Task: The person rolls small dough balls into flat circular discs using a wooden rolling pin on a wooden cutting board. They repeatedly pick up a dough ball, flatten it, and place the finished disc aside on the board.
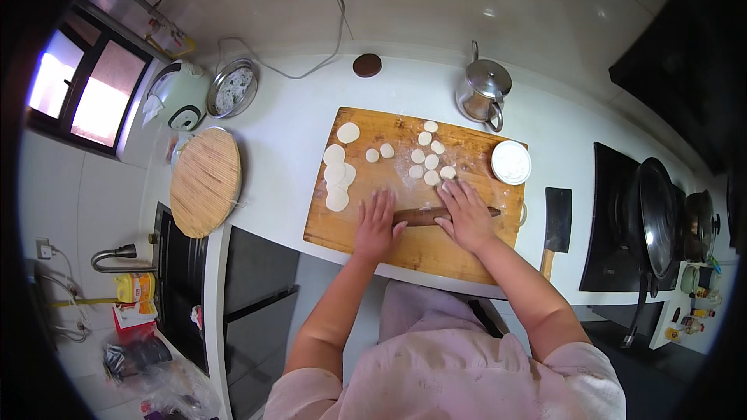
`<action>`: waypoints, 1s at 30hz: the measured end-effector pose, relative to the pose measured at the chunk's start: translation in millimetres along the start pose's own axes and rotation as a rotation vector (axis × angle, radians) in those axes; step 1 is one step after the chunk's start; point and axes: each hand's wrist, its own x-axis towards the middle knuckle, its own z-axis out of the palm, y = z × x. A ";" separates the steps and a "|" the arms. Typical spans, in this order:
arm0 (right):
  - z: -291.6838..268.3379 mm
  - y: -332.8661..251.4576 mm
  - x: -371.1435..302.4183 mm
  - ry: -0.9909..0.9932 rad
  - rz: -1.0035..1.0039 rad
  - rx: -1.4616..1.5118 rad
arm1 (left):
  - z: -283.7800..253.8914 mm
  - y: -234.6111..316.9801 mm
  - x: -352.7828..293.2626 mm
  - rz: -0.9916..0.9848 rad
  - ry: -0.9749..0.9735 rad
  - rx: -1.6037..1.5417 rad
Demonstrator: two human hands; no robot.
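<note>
A dark wooden rolling pin (424, 217) lies crosswise near the front of a floured wooden board (420, 257). My left hand (377, 223) covers its left end, with fingers pointing away from me and the thumb against the pin. Over the right part rests my right hand (469, 216), its palm on the wood and the tapered tip showing beyond it. Whether dough lies under the pin is hidden. Flat round dough wrappers (337, 200) overlap at the board's left. Several small dough pieces (418, 156) sit farther back, some close to my right fingertips.
A white bowl of flour (511, 162) stands at the board's right corner. To the right lie a cleaver (557, 218) and a lidded pan (657, 218) on the cooktop. Behind are a metal teapot (484, 89) and a bowl of filling (233, 89). A round wooden lid (205, 183) is at left.
</note>
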 end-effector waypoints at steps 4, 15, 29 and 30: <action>13.6 9.2 23.6 -0.013 0.127 -0.031 | -2.4 -2.9 38.7 -0.041 0.017 0.007; 1.6 -11.3 -0.4 -0.090 0.024 -0.038 | 2.4 -9.9 -7.8 -0.035 -0.019 -0.168; 16.8 -30.6 -63.1 -0.031 0.034 0.139 | -2.1 18.4 20.9 -0.034 -0.048 -0.216; 15.2 -31.7 -65.7 -0.012 0.032 0.144 | -1.7 27.1 28.6 -0.083 -0.077 -0.229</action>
